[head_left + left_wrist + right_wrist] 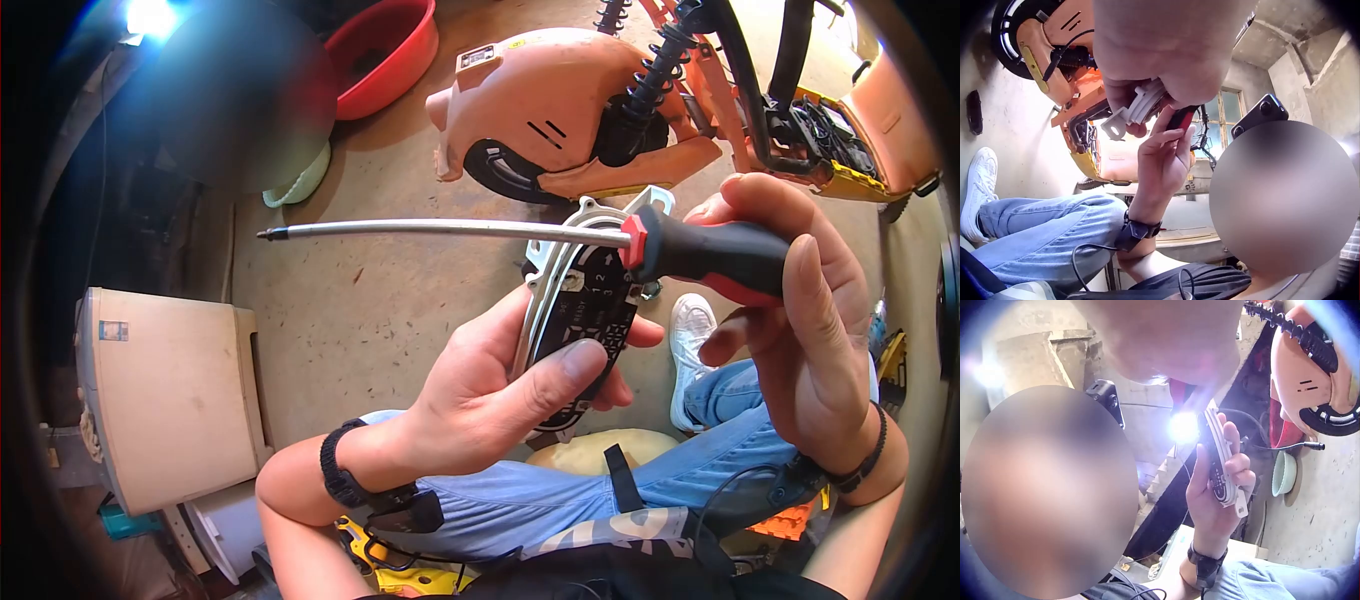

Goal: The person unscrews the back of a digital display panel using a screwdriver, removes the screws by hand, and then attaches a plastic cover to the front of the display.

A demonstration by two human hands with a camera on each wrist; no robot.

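Note:
In the head view my left hand (480,385) grips a scooter's dashboard display (578,340) by its edge, thumb across the black face printed with digits and "READY". Its pale housing has mounting tabs and stands tilted nearly on edge. My right hand (825,310) holds a screwdriver (715,255) by its black and red handle. The long steel shaft points left and crosses in front of the display's top end, its dark tip well beyond it. From the right wrist, the display (1219,462) shows side-on in the left hand, several fingers behind its back.
An orange scooter (570,110) with black springs lies ahead on the concrete floor. Further left are a red basin (385,60) and a pale green basin (300,180). A cream box (170,390) stands at the left. The person's jeans-clad legs (540,500) are below the hands.

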